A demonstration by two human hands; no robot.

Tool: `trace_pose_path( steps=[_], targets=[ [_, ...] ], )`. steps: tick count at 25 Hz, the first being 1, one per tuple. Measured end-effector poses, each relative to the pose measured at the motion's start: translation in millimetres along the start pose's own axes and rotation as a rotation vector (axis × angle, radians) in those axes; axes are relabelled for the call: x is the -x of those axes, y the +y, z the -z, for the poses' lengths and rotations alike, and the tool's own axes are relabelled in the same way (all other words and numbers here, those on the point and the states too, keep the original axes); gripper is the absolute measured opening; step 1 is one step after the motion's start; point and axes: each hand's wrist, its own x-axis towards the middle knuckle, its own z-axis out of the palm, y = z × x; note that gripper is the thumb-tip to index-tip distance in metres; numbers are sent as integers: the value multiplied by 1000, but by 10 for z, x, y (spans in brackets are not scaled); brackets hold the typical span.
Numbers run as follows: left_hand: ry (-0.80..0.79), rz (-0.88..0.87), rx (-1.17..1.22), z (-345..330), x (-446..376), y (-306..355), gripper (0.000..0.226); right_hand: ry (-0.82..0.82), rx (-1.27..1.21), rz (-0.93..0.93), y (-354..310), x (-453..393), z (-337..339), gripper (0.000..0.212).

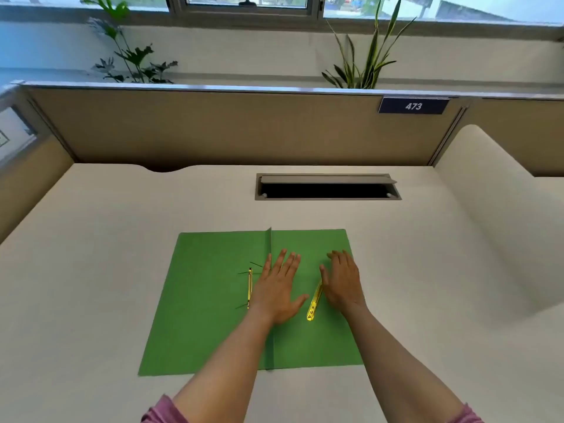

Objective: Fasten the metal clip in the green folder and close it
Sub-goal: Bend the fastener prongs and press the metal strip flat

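Head view: green folder point(210, 300) lies open flat on the matte off-white desk point(106, 239), smooth card w/ rounded corners, centre crease standing up a bit at the far end. It's mid-desk, right in front of me. On the left leaf, just beside the crease, sits a thin shiny gold metal clip point(249, 288), a narrow strip running front-to-back w/ thin dark prongs sticking out sideways. A second gold bar point(314, 303), flat w/ a rounded end and small holes, lies tilted on the right leaf. My left hand point(279, 288) is flat, fingers spread wide, palm down across the crease, holding nothing. My right hand point(343, 285) is also spread open on the right leaf, thumb side touching the bar's far end; nothing gripped. Beige fabric partition point(213, 126) behind carries a dark plate point(413, 105) reading "473". Grey rectangular cable slot point(328, 186) in the desk, flap up.
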Motion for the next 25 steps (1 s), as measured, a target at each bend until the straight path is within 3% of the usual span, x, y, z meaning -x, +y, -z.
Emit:
trace_pose_path(
  steps=[3, 16, 22, 25],
  targets=[
    [-57, 17, 2, -84, 45, 61, 96, -25, -19, -21, 43, 108, -83, 33],
    [-154, 134, 69, -214, 143, 137, 107, -19, -225, -101, 59, 58, -90, 30],
    [-142, 135, 100, -211, 147, 140, 107, -76, -740, -437, -53, 104, -105, 34],
    [-117, 130, 117, -227, 135, 137, 108, -148, -895, -465, -52, 190, -175, 40]
  ],
)
